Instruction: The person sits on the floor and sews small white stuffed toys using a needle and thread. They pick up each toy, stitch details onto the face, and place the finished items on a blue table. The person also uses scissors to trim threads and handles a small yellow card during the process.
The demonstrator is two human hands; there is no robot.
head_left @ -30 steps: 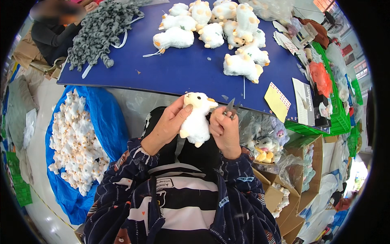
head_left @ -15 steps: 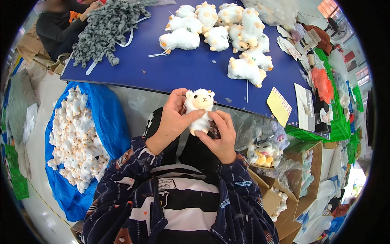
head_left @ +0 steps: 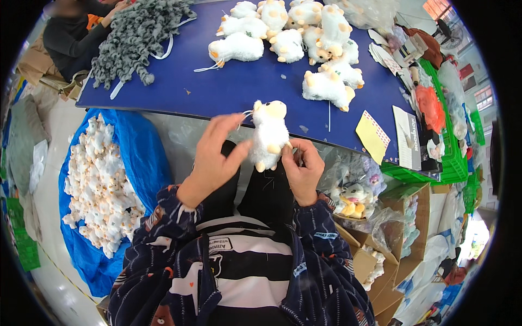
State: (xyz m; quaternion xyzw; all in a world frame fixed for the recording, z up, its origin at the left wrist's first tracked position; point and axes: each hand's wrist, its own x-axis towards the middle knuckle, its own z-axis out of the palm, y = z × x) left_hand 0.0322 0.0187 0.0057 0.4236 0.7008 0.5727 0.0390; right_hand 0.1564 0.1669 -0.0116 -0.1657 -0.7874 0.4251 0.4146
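A white plush lamb toy (head_left: 268, 135) is upright above my lap, just in front of the table edge, its cream face turned toward the right. My right hand (head_left: 305, 167) pinches it low down, by a foot on its right side. On the left of the toy, my left hand (head_left: 213, 157) is open, with thumb and fingers apart. Its fingertips are beside a thin white string loop (head_left: 247, 115) at the back of the toy's head; whether they touch the loop I cannot tell. Several similar plush toys (head_left: 234, 48) lie grouped on the blue table (head_left: 228, 89).
A blue bag (head_left: 155, 146) of small white plush pieces stands on the floor at left. Grey curly plush (head_left: 136, 46) is heaped at the table's far left, near another person (head_left: 73, 41). Cardboard boxes (head_left: 410, 250) and a green crate (head_left: 454, 157) are at right.
The plush lamb has turned from facing me to facing right. My left hand has let go of its body and opened, while my right hand keeps its pinch. The view has shifted slightly.
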